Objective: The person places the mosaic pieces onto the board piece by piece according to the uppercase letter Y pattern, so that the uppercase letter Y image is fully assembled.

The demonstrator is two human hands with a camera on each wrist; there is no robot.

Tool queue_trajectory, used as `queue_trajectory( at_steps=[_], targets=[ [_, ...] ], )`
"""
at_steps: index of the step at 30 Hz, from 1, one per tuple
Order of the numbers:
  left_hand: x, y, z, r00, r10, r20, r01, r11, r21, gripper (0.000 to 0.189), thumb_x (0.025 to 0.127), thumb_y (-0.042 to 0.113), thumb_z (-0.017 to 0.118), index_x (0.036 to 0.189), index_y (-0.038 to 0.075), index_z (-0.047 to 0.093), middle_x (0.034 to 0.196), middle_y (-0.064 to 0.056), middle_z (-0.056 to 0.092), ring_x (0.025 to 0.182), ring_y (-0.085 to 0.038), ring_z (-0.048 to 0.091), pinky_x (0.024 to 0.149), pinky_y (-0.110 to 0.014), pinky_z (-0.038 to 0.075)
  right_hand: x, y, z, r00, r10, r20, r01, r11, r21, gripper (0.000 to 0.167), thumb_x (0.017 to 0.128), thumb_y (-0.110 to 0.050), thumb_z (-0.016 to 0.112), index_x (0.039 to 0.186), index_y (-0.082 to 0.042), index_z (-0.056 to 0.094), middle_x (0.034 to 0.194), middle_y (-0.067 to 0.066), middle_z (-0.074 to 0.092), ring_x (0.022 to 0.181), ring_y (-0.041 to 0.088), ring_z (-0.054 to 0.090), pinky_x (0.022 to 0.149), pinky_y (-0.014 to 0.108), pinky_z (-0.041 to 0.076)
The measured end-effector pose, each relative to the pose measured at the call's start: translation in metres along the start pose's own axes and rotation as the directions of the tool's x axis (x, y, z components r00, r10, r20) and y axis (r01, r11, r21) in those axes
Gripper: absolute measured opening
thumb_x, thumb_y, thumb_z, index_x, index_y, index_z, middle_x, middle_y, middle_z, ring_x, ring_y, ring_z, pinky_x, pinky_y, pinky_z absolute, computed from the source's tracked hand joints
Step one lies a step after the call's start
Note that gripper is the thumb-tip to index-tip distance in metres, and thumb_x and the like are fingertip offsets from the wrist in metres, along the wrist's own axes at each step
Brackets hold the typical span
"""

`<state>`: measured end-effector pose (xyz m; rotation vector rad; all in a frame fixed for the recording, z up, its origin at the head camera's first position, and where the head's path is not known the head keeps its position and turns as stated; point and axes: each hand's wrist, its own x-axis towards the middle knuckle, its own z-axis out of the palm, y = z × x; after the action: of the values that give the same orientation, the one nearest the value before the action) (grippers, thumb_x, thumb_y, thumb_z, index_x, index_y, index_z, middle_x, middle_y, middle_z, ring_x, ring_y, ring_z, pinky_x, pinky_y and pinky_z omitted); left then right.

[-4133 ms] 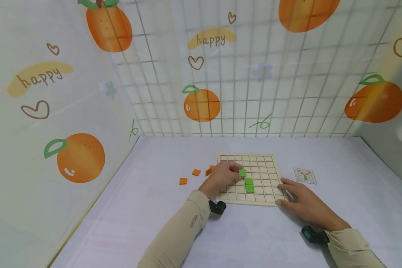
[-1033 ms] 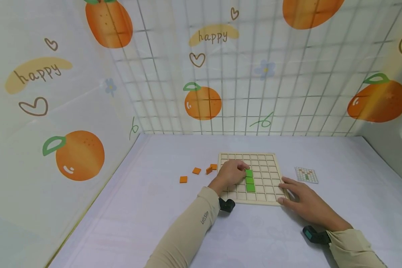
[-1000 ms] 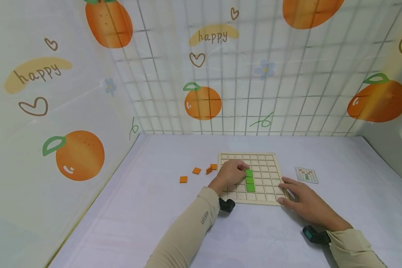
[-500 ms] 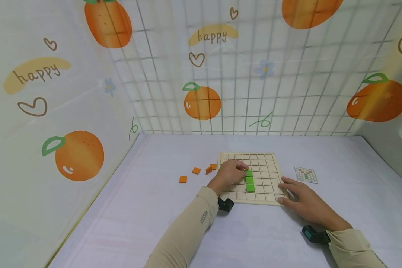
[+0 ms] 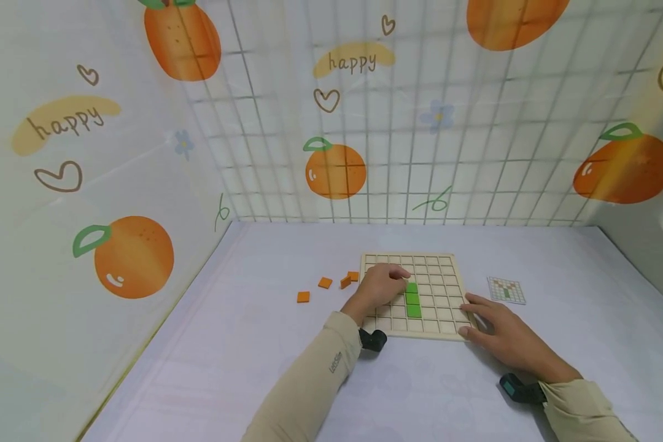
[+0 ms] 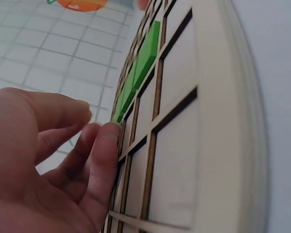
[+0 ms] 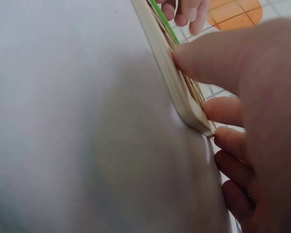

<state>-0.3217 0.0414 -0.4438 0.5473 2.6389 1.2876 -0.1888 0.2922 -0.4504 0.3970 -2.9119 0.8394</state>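
Observation:
A square wooden grid board (image 5: pixel 439 301) lies on the table. Three green square tiles (image 5: pixel 413 299) sit in its cells, in one column running away from the person. My left hand (image 5: pixel 380 286) is over the board's left part, its fingertips beside the farthest green tile. In the left wrist view its fingers (image 6: pixel 102 150) bend loosely, with no tile visible between them. My right hand (image 5: pixel 500 331) rests at the board's near right corner. The right wrist view shows its thumb (image 7: pixel 203 56) on the wooden rim and the other fingers along the edge.
Several loose orange tiles (image 5: pixel 325 283) lie left of the board, one tilted on its side. To the right is a small printed pattern card (image 5: pixel 506 290) with a coloured grid. Printed fabric walls (image 5: pixel 475 153) stand behind and beside the table (image 5: pixel 254 344).
About four seconds ago my left hand held a green tile left of the column; now that tile lies in line with the other two. The right hand stays at the board's edge.

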Motion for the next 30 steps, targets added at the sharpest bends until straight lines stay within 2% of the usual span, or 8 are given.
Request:
queue_trajectory(
  at_steps=[3,8,15,19,27,30],
  targets=[
    [-0.004,-0.001,-0.003,1.0,0.015,-0.017,-0.016,0.998,-0.058,0.018,0.097,0.024,0.064,0.111,0.026,0.076,0.098,0.017,0.064,0.088,-0.009,0.059,0.078,-0.031,0.049,0.0,0.0,0.0,1.0,-0.006,-0.002,0.006,1.0,0.0,0.059,0.095,-0.042,0.068,0.136,0.0,0.059,0.152,0.024,0.041,0.137,0.051,0.035,0.104,0.068,0.028],
    [-0.014,0.002,-0.017,0.998,0.037,-0.049,-0.044,0.99,-0.135,0.021,0.098,0.027,0.065,0.115,0.02,0.075,0.095,0.013,0.066,0.087,-0.009,0.061,0.074,-0.032,0.051,0.0,0.001,0.001,1.0,-0.003,-0.006,0.003,1.0,0.001,0.059,0.095,-0.042,0.068,0.136,-0.001,0.059,0.152,0.024,0.041,0.137,0.051,0.035,0.104,0.068,0.029],
    [-0.027,-0.007,-0.043,0.99,0.02,-0.14,-0.049,0.978,-0.201,0.024,0.099,0.022,0.064,0.118,0.012,0.073,0.096,0.003,0.068,0.085,-0.011,0.064,0.075,-0.031,0.051,0.001,0.001,0.001,1.0,-0.011,-0.005,0.011,1.0,-0.007,0.059,0.095,-0.042,0.068,0.136,0.0,0.059,0.151,0.025,0.041,0.136,0.052,0.035,0.104,0.068,0.029],
    [-0.031,-0.017,-0.056,0.98,-0.017,-0.197,-0.032,0.969,-0.246,0.022,0.098,0.02,0.065,0.116,0.01,0.074,0.096,0.0,0.068,0.085,-0.013,0.067,0.076,-0.031,0.052,0.001,0.003,0.0,1.0,-0.021,-0.009,0.02,1.0,-0.015,0.058,0.096,-0.041,0.067,0.136,-0.001,0.059,0.151,0.025,0.042,0.135,0.051,0.036,0.103,0.068,0.029],
    [-0.039,-0.03,-0.068,0.95,-0.092,-0.297,0.039,0.983,-0.179,0.024,0.097,0.023,0.063,0.115,0.012,0.075,0.095,0.004,0.068,0.088,-0.017,0.06,0.078,-0.033,0.051,0.0,0.001,0.0,1.0,0.007,0.002,-0.007,1.0,-0.014,0.059,0.096,-0.044,0.067,0.136,-0.001,0.059,0.152,0.024,0.041,0.137,0.05,0.035,0.104,0.067,0.029],
    [-0.043,-0.037,-0.069,0.946,-0.11,-0.305,0.053,0.98,-0.189,0.025,0.097,0.022,0.062,0.116,0.012,0.074,0.095,0.002,0.066,0.087,-0.017,0.062,0.078,-0.034,0.052,0.0,0.0,0.0,1.0,0.007,0.004,-0.007,1.0,-0.009,0.06,0.096,-0.044,0.067,0.136,-0.001,0.059,0.152,0.024,0.041,0.137,0.05,0.035,0.104,0.067,0.029]
  ],
)
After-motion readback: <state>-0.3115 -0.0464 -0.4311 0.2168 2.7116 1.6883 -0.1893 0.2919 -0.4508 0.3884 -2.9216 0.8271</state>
